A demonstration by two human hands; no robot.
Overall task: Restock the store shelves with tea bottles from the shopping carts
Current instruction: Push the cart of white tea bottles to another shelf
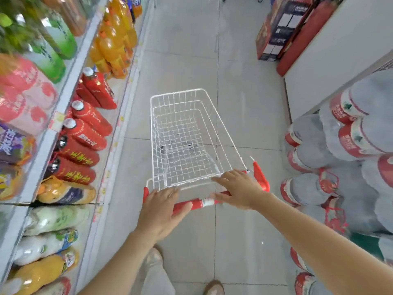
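- Pale floor tiles (191, 50), glossy bottle-packed shelves (70, 86) at left.
- White wire-mesh cart (182, 135), centre.
- On its red handle (191, 205) lie left hand (163, 207) and right hand (240, 188), fingers straight.

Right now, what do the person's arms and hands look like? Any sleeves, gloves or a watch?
Both are bare. The left hand and right hand wear no gloves, and no watch or bracelet shows at either wrist. No sleeve reaches the left forearm or right forearm. Rings are too blurred to tell. Lower down, a pale fabric trouser leg shows.
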